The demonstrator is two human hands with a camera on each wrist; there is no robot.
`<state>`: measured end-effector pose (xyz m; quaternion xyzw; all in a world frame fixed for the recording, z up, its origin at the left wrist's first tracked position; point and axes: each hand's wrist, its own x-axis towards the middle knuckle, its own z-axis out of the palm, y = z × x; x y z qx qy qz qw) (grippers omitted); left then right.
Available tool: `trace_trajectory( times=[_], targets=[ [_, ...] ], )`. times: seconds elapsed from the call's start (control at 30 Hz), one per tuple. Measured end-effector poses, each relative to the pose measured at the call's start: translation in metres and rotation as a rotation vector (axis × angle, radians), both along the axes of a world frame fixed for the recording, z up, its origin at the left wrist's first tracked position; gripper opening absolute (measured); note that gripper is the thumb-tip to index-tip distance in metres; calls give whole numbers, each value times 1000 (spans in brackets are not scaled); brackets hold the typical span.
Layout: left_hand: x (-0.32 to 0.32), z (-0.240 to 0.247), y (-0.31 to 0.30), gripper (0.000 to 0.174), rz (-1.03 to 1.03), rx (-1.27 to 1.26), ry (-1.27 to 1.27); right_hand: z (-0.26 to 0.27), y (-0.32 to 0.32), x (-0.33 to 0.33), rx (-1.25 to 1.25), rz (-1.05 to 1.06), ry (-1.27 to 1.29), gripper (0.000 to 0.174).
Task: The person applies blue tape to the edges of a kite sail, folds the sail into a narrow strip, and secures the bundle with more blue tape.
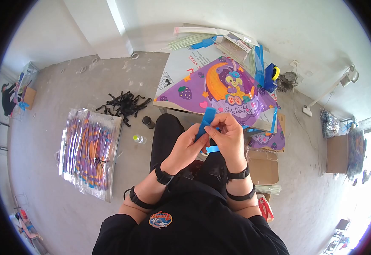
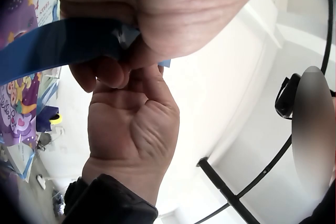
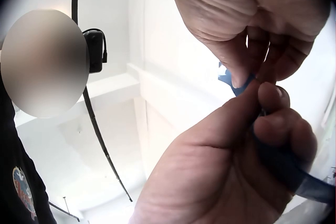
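Observation:
A glossy blue strip (image 1: 206, 123) is held between both hands, over the person's lap. My left hand (image 1: 185, 148) grips it with curled fingers, and a length of the strip (image 2: 58, 48) sticks out past them. My right hand (image 1: 229, 138) meets the left fingertips and pinches the strip near its short end (image 3: 226, 75), thumb against fingers. Part of the strip is hidden inside the left fist. Just beyond the hands lies a purple printed sheet (image 1: 194, 91) with a cartoon character on a moon, spread over the table.
A blue tape dispenser (image 1: 270, 76) stands at the table's right. On the floor to the left are a stack of plastic-wrapped printed pieces (image 1: 85, 148), a heap of black straps (image 1: 126, 106), a black bottle (image 1: 148, 122) and a small clear bottle (image 1: 139, 139). A cardboard box (image 1: 263, 170) sits at right.

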<state>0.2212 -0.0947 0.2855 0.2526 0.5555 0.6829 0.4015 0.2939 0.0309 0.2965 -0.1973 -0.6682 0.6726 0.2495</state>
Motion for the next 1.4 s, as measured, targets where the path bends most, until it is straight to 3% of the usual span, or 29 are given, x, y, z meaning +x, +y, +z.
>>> trace_trajectory(
  times=[0.17,0.23,0.3,0.33,0.4,0.47,0.53,0.57,0.63,0.77,0.87,0.97,1.07,1.1,1.17,1.2,1.27,1.3,1.37,1.4],
  targets=[
    [-1,-3,0,11,-19,39,-136,3,0,-2,44,6,-30,17],
    [-2,-2,-1,13,-24,68,-176,-1,2,-2,355,-55,43,15],
    [-3,8,-2,18,-12,95,-411,-1,1,0,288,-48,36,14],
    [-5,6,-2,18,-10,95,-412,-1,0,1,219,-42,30,13],
    [-10,-4,-2,21,-61,232,-786,5,-3,2,164,-13,30,12],
    [-15,-13,-2,22,-46,241,-779,5,-5,-1,103,27,31,12],
    [-16,-23,-2,23,-21,253,-772,-2,-3,-1,215,78,30,14],
    [-15,-29,0,24,79,183,-749,-8,-2,-1,212,93,27,14],
    [-19,-47,-2,25,192,113,-731,-21,1,0,50,200,93,15],
    [-48,-104,-32,24,447,109,-833,-53,7,-4,-347,101,8,13],
    [-71,-133,-57,22,500,67,-791,-95,11,-21,-450,82,-11,14],
    [-92,-145,-71,24,523,-76,-717,-125,6,-53,-491,21,-89,12],
    [-106,-150,-73,37,533,-432,-296,-167,3,-88,-412,-11,-237,12],
    [-112,-153,-72,37,529,-436,-301,-184,1,-102,-314,-17,-292,15],
    [-126,-161,-75,43,415,-714,17,-210,-3,-129,-222,-12,-355,18],
    [-130,-170,-74,43,421,-721,10,-221,-6,-142,-169,-19,-389,19],
    [-139,-188,-67,43,421,-758,775,-244,-7,-167,-164,-37,-428,20],
    [-142,-182,-61,43,426,-765,772,-256,-7,-177,-166,-29,-431,20],
    [-147,-171,-48,37,270,-866,751,-275,-8,-194,123,-76,-452,22],
    [-148,-173,-44,31,259,-871,792,-283,-8,-202,86,-76,-484,23]
  ],
)
